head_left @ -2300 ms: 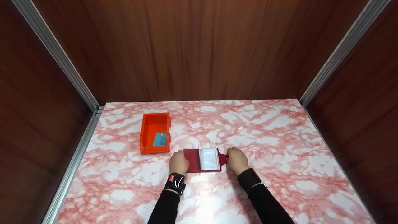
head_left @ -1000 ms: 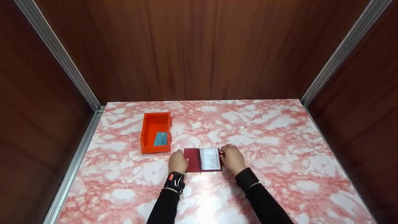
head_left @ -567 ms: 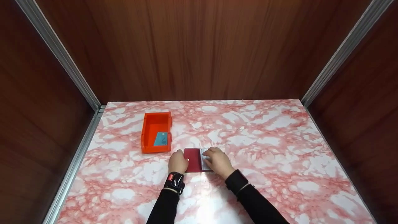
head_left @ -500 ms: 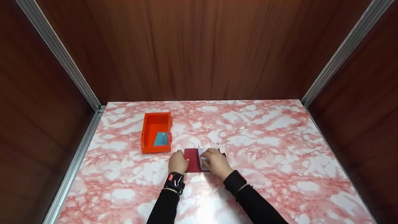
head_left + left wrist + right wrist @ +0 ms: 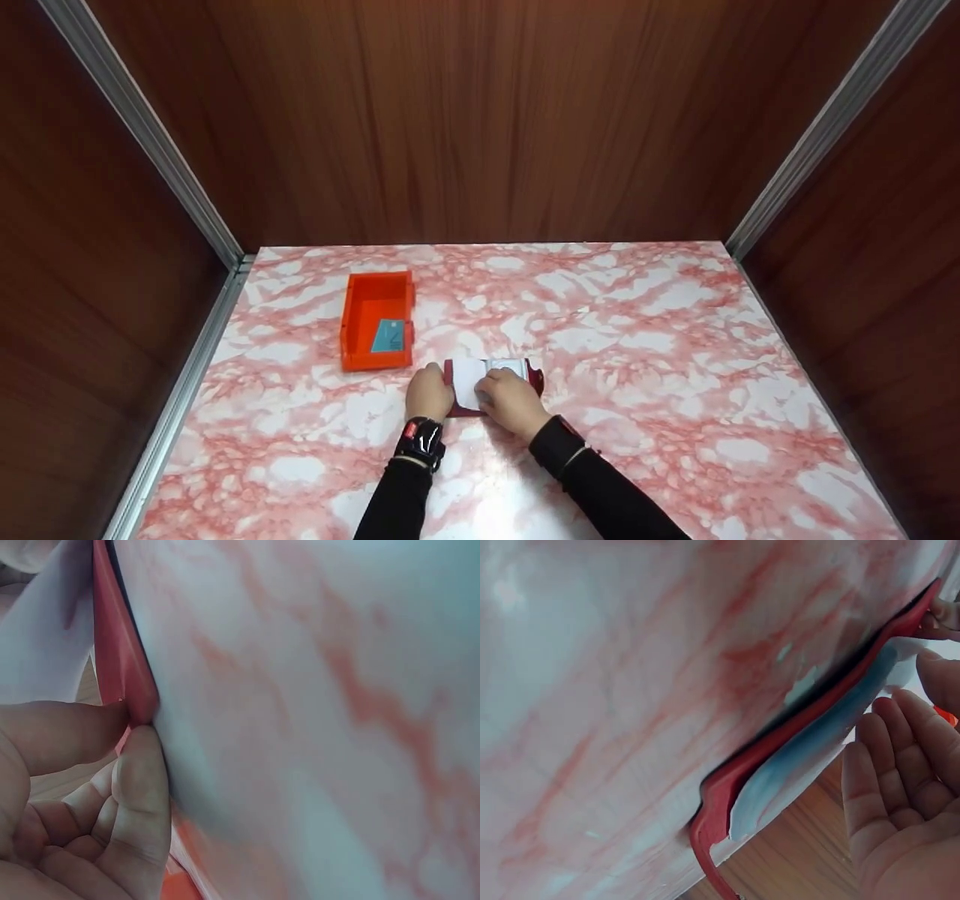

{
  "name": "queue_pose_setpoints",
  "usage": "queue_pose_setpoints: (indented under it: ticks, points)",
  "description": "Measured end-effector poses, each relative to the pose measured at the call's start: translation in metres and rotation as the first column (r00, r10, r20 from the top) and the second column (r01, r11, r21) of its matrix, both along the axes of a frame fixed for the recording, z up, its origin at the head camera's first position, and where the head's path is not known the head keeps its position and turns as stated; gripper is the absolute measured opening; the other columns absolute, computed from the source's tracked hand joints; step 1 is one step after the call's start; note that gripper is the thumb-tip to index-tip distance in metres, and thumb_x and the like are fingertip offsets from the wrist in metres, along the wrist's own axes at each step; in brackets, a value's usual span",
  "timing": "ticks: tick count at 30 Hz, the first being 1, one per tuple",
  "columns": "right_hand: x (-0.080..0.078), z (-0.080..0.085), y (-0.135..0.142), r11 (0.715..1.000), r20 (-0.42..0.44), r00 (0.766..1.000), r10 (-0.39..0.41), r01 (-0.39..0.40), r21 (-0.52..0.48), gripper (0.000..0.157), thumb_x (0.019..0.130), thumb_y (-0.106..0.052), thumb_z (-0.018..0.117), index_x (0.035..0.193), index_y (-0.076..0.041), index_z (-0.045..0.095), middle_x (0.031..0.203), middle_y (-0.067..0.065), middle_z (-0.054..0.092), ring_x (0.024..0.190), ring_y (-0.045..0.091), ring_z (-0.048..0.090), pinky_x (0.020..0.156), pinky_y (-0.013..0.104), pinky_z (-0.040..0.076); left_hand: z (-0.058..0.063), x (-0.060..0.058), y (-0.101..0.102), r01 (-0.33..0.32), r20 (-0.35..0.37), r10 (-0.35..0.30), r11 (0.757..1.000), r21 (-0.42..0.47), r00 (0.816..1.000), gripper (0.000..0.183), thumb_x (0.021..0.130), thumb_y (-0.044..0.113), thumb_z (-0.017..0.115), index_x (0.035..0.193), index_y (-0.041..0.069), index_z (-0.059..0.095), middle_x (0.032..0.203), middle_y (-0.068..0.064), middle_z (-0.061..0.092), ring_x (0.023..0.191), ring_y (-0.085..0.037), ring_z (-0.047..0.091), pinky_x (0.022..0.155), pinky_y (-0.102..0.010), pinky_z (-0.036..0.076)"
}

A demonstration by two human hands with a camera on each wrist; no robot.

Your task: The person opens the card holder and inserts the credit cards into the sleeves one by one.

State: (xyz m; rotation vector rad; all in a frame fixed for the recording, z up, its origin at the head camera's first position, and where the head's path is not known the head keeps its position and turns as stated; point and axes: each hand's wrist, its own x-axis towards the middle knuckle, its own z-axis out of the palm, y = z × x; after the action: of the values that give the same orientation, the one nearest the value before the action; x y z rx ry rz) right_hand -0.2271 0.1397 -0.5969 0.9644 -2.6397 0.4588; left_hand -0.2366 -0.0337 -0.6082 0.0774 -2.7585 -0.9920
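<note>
A red card holder (image 5: 535, 375) lies spread on the table, its clear plastic sleeves (image 5: 510, 365) inside. My left hand (image 5: 428, 394) pinches the left edge of its cover; in the left wrist view the thumb and index finger meet on the red corner (image 5: 135, 701). My right hand (image 5: 511, 401) is over the middle of the holder, its fingers bent at the right edge of a whitish sleeve page (image 5: 467, 379) that leans over the left cover. In the right wrist view the thumb and index fingertips are right at the raised sleeves. The strap end (image 5: 714, 870) curls up on the right.
An orange bin (image 5: 377, 300) stands behind and left of the card holder, with a teal card (image 5: 388, 335) inside. The red-and-white marbled table (image 5: 637, 337) is bounded by brown wood panels (image 5: 480, 120) at the back and sides.
My right hand has moved left from the strap onto the sleeves, and a sleeve page has swung over to the left cover. My left hand has kept its grip on the cover's edge.
</note>
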Motion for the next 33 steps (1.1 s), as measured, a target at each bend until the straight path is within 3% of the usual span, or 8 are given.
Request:
queue_pose_setpoints:
  ticks: [8,15,18,23,26,33]
  points:
    - [-0.001,-0.004,-0.003,0.999,-0.057,0.998,0.025,-0.024,0.033,0.017,0.069,-0.007,0.080,0.078,-0.011,0.066,0.078,0.002,0.059,0.074,0.024,0.056,0.070,0.033,0.047,0.001,0.001,-0.001,0.003,0.007,-0.003,1.000,-0.006,1.000,0.011,0.076,-0.003,0.064,0.072,0.003,0.055,0.068,-0.012,0.058,0.069,-0.038,0.062,0.066,-0.050,0.049]
    - [-0.001,-0.003,-0.003,0.999,-0.046,0.999,0.026,-0.025,0.030,0.019,0.066,-0.006,0.080,0.078,-0.010,0.066,0.077,0.002,0.058,0.073,0.024,0.055,0.069,0.033,0.045,0.016,0.002,-0.001,-0.020,0.034,0.019,1.000,0.019,0.999,0.004,0.082,0.000,0.064,0.078,-0.001,0.062,0.076,-0.016,0.065,0.078,-0.039,0.065,0.072,-0.050,0.050]
    - [-0.001,-0.003,-0.003,0.999,-0.039,0.999,0.027,-0.026,0.027,0.018,0.067,-0.007,0.080,0.079,-0.010,0.066,0.077,0.001,0.058,0.073,0.024,0.056,0.070,0.034,0.045,0.024,0.000,0.000,-0.029,0.010,0.029,0.999,0.017,1.000,0.003,0.083,0.001,0.066,0.084,-0.002,0.065,0.080,-0.017,0.066,0.080,-0.039,0.065,0.074,-0.049,0.051]
    - [-0.002,-0.004,-0.003,0.999,-0.037,0.999,0.026,-0.026,0.022,0.017,0.068,-0.005,0.078,0.078,-0.010,0.065,0.076,0.001,0.058,0.073,0.023,0.057,0.073,0.033,0.045,0.035,0.000,0.004,-0.021,-0.065,0.022,1.000,0.005,0.998,0.005,0.082,-0.002,0.065,0.079,0.001,0.062,0.077,-0.015,0.061,0.074,-0.038,0.063,0.069,-0.049,0.049]
    - [-0.002,-0.004,-0.003,1.000,-0.040,0.999,0.028,-0.028,0.009,0.016,0.068,-0.004,0.077,0.077,-0.011,0.065,0.075,0.000,0.057,0.072,0.023,0.056,0.072,0.034,0.044,0.035,0.000,0.006,-0.010,-0.099,0.007,0.999,-0.031,0.995,0.007,0.080,-0.004,0.065,0.076,0.002,0.062,0.074,-0.015,0.060,0.071,-0.038,0.062,0.065,-0.049,0.049]
    - [-0.002,-0.004,-0.002,1.000,-0.031,0.999,0.019,-0.018,0.022,0.018,0.067,-0.007,0.079,0.079,-0.011,0.066,0.076,0.000,0.057,0.073,0.023,0.054,0.070,0.033,0.045,0.025,0.002,0.009,0.054,-0.092,-0.063,0.994,-0.097,0.994,0.007,0.076,-0.006,0.065,0.080,-0.001,0.067,0.079,-0.015,0.060,0.076,-0.037,0.063,0.069,-0.047,0.050]
